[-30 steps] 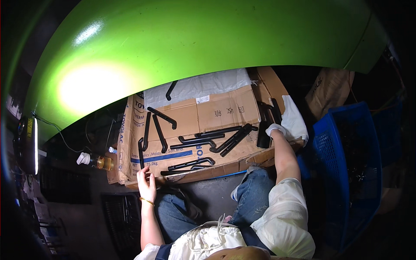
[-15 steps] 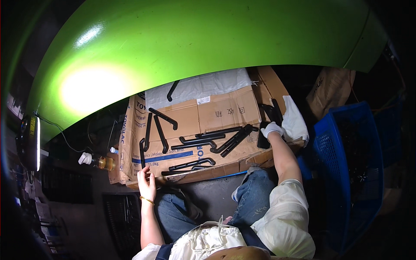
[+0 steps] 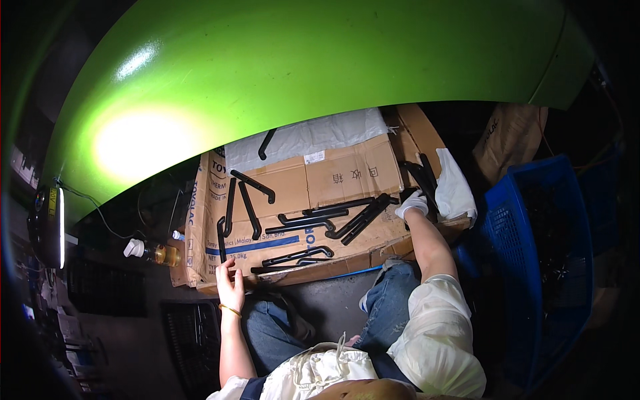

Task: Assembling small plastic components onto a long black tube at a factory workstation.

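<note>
Several black L-shaped plastic bars (image 3: 251, 212), like handles, are scattered over a flattened cardboard box (image 3: 287, 180). My bare left hand (image 3: 230, 285) is open at the near left edge of the cardboard. Its fingers are apart, close to the lower end of an upright black bar (image 3: 222, 241); I cannot tell if they touch. My right hand (image 3: 413, 203), in a white glove, is closed at the right end of the cardboard, beside dark parts (image 3: 420, 177). A dark piece shows at its fingertips, but the glove hides what it holds.
A large green curved panel (image 3: 320, 60) overhangs the far side. White plastic sheeting (image 3: 340, 127) covers the cardboard's far part. A blue crate (image 3: 507, 233) of dark parts stands to the right. At left are a spray bottle (image 3: 157, 253) and a lit lamp (image 3: 57, 227).
My right hand has shifted slightly left and nearer to me, away from the dark parts. My left hand stays almost in place, and the view has moved slightly.
</note>
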A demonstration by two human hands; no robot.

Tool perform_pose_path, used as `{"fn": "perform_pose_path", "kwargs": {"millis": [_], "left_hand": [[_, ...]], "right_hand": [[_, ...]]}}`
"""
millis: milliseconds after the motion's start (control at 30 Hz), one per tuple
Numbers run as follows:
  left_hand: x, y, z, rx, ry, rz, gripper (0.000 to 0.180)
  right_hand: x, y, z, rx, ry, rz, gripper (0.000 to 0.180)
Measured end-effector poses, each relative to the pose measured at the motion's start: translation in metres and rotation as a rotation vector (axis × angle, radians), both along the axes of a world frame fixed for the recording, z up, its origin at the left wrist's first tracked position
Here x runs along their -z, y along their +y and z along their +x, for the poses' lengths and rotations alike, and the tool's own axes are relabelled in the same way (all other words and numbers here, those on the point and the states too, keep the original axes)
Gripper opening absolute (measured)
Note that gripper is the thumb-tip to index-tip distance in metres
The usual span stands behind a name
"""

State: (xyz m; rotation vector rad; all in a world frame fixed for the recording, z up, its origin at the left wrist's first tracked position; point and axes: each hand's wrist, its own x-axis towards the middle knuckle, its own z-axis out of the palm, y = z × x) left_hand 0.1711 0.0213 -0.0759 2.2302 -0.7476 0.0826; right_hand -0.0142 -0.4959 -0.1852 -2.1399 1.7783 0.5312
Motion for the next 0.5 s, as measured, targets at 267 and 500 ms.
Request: {"fn": "perform_pose_path", "kwargs": {"millis": [267, 500], "left_hand": [[-0.007, -0.002, -0.002, -0.032, 0.024, -0.027, 0.032], [0.007, 0.002, 0.002, 0.007, -0.058, -0.015, 0.031]], "right_hand": [[-0.028, 0.009, 0.001, -0.017, 0.023, -0.095, 0.124], [0.016, -0.023, -0.013, 0.012, 0.053, -0.123, 0.126]]}}
